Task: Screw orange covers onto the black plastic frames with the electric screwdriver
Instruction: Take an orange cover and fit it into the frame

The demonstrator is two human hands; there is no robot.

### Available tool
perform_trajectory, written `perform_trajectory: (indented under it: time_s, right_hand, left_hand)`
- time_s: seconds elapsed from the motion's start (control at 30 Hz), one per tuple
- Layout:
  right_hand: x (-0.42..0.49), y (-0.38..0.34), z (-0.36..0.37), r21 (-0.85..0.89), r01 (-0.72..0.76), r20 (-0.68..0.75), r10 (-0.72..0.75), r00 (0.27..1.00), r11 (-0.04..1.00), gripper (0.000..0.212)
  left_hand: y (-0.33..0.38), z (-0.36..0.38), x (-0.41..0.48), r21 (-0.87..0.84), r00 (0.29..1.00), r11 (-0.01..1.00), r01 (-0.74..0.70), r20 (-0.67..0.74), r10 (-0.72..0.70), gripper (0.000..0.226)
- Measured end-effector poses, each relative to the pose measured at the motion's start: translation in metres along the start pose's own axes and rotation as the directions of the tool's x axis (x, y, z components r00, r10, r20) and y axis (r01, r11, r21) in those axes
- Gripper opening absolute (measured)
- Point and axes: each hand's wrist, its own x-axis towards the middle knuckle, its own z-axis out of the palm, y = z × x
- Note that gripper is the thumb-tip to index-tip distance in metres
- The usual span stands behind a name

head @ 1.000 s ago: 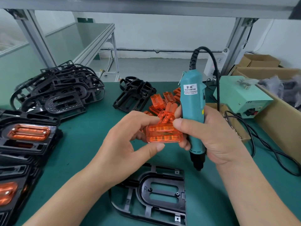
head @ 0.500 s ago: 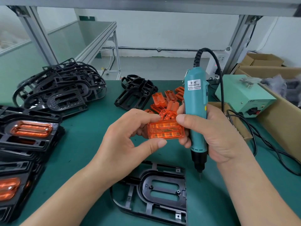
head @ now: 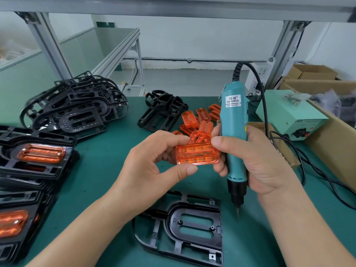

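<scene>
At the left edge lie finished frames [head: 34, 160] with orange covers fitted; upper left, a heap of bare frames [head: 77, 108]; at centre my left hand [head: 154, 170] pinches one orange cover [head: 196, 154], thumb below and fingertips above, holding it above the green mat [head: 107, 151]; beneath it, bottom centre, a black frame [head: 183, 232] lies flat, its slots uncovered; loose covers [head: 200, 118] are piled behind; my right hand [head: 256, 162] is wrapped round the electric screwdriver [head: 234, 132], upright with its bit down, the thumb touching the cover's right edge; a power box [head: 289, 120] sits at right.
</scene>
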Motion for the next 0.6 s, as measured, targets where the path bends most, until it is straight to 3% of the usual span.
perform_trajectory:
  time_s: [0.13,0.3,0.4,0.6]
  right_hand:
    - [0.0,0.0,-0.001,0.002,-0.008,0.016,0.008,1.0,1.0,0.012]
    - [0.001,0.0,-0.002,-0.041,-0.03,0.029,0.031,0.999,0.999,0.006]
    - [0.002,-0.001,-0.003,-0.034,-0.018,-0.02,0.017,1.0,0.999,0.004]
    - [0.004,-0.002,-0.006,0.047,-0.021,-0.084,0.025,0.996,0.999,0.004]
  left_hand:
    - [0.001,-0.002,0.0,0.02,0.998,0.999,0.027,0.049,-0.028,0.047]
    - [0.007,-0.01,0.001,0.154,0.964,0.988,0.019,0.259,-0.059,0.039]
    - [0.014,-0.017,0.001,0.314,0.885,0.949,0.037,0.43,-0.176,0.032]
    - [0.025,-0.012,-0.007,0.434,0.723,0.884,-0.172,0.665,-0.186,0.037]
